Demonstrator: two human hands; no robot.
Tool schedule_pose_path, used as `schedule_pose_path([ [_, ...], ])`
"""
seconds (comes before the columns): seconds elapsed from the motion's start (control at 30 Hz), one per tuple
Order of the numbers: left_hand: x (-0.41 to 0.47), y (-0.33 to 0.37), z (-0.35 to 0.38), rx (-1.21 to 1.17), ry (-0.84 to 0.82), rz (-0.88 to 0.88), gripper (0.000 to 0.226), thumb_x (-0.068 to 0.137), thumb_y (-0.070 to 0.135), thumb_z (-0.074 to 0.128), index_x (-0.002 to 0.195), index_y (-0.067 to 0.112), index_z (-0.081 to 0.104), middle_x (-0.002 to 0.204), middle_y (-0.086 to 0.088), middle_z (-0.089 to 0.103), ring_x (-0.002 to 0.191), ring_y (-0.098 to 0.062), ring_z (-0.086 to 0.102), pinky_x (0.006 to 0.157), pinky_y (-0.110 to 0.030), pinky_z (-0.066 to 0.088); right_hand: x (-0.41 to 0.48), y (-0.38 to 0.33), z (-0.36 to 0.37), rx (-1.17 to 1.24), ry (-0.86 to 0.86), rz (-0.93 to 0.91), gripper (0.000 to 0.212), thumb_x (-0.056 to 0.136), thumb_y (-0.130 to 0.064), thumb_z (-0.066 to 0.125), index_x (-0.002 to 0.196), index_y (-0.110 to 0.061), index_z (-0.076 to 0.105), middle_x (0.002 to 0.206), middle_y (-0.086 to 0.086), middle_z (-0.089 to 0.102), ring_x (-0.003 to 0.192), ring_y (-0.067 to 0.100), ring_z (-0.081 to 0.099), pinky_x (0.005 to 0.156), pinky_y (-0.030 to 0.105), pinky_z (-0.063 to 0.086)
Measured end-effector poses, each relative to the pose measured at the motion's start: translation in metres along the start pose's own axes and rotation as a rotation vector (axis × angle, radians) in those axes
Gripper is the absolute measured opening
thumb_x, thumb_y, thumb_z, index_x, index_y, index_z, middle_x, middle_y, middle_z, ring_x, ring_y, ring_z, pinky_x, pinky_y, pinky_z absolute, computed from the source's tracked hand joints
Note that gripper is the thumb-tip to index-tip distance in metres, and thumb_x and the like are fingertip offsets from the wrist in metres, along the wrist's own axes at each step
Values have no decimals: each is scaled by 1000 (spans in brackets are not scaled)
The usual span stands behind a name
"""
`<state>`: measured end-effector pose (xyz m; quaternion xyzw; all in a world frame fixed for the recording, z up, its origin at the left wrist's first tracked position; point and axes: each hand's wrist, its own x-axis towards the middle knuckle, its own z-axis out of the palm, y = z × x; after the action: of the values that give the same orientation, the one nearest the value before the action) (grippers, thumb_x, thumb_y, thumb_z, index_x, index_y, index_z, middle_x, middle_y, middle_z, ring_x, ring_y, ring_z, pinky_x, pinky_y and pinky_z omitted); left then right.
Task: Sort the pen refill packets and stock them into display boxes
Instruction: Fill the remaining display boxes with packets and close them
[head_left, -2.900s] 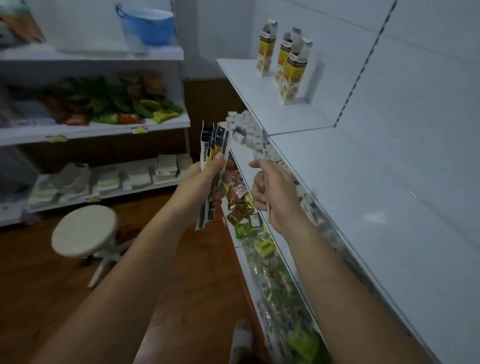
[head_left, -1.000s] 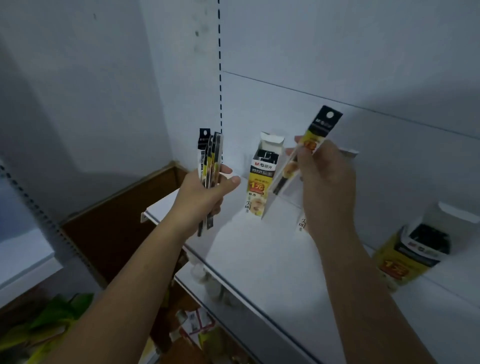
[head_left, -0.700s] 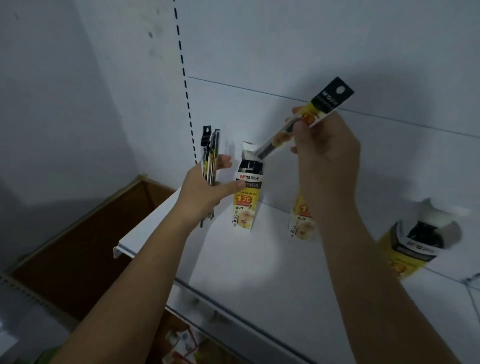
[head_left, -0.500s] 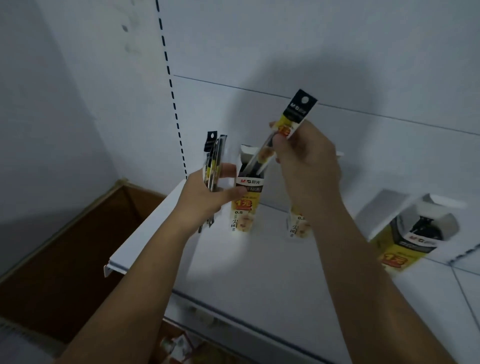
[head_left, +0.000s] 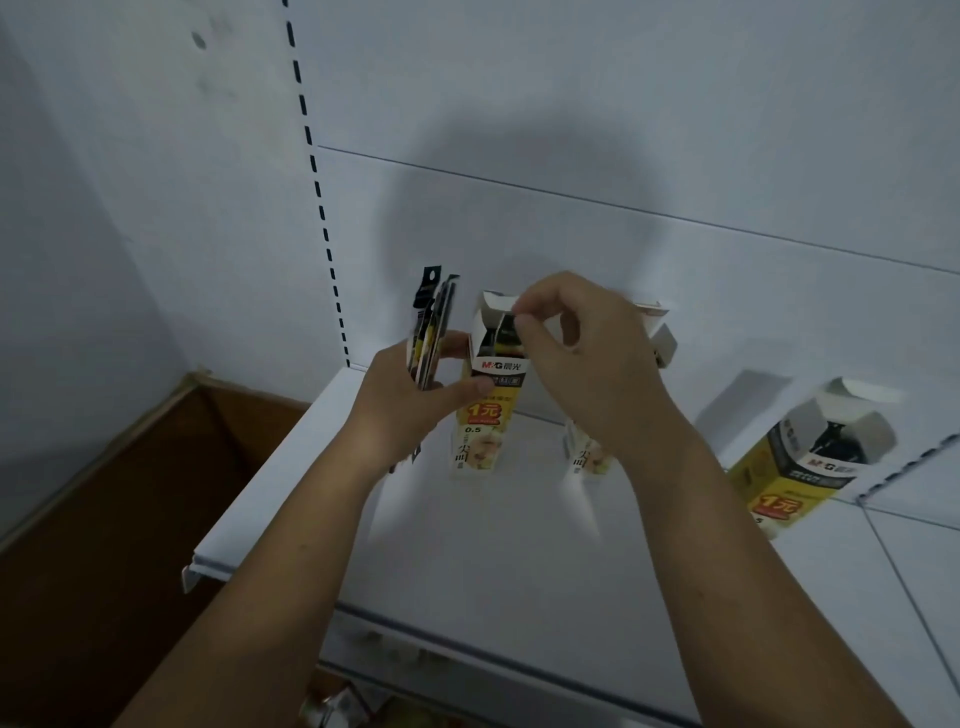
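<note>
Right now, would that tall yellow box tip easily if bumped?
Probably: the display box is tall and narrow on a small base. It looks like thin card, so likely light. The left hand, gripping spare packets, seems to brace it with its thumb while the right hand pinches a refill packet into it.

1. The left grip is raised on a bare forearm, its back to the camera. Thumb and fingers curl round an upright bundle of slim black-and-yellow plastic refill packets.
2. The right grip is just beside it, wrist bent downward. Thumb and forefinger pinch the dark top of a single slim packet, and the other fingers curl loosely.
3. Both bare forearms rise from the lower edge and converge.
</note>
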<state>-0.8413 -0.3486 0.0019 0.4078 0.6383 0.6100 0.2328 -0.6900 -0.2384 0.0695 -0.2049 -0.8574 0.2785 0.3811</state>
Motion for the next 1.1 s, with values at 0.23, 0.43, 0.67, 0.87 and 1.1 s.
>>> schedule_pose_path([
  [0.23, -1, 0, 2, 13, 24, 10, 34, 88, 14, 84, 103, 40, 67, 85, 14, 77, 51, 4, 61, 51, -10, 44, -4, 8, 4, -286, -263, -101, 26, 100, -13, 54, 113, -23, 74, 103, -4, 71, 99, 15, 61, 88, 39, 52],
  [0.43, -5, -1, -1, 3, 13, -23, 31, 89, 21, 83, 109, 41, 69, 81, 8, 78, 45, -5, 46, 48, -25, 40, -1, 0, 5, -322, -348, -64, 30, 95, -12, 53, 116, -22, 72, 103, -3, 72, 91, 17, 65, 88, 43, 54],
  [0.67, -5, -3, 0, 31, 26, -50, 32, 89, 22, 83, 112, 39, 70, 78, 9, 78, 49, -4, 50, 51, -27, 43, -4, 6, 9, -367, -459, -69, 28, 96, -17, 53, 118, -28, 66, 101, -6, 70, 88, 18, 65, 92, 45, 51],
  [0.87, -8, -8, -8, 99, 136, -102, 42, 92, 46, 77, 128, 35, 59, 100, 12, 68, 68, -8, 64, 60, -27, 50, -15, 13, 2, -46, -43, -110, 20, 96, -6, 63, 108, -21, 69, 102, -8, 62, 75, 2, 56, 69, 11, 42],
  [1.1, -32, 1, -16, -265, -87, -145, 38, 105, 39, 54, 115, 3, 61, 90, -7, 62, 51, -20, 42, 50, -30, 38, -38, 3, 14, 434, -87, 261, 12, 102, -8, 62, 102, -14, 73, 89, 9, 74, 52, 1, 62, 45, 17, 46],
])
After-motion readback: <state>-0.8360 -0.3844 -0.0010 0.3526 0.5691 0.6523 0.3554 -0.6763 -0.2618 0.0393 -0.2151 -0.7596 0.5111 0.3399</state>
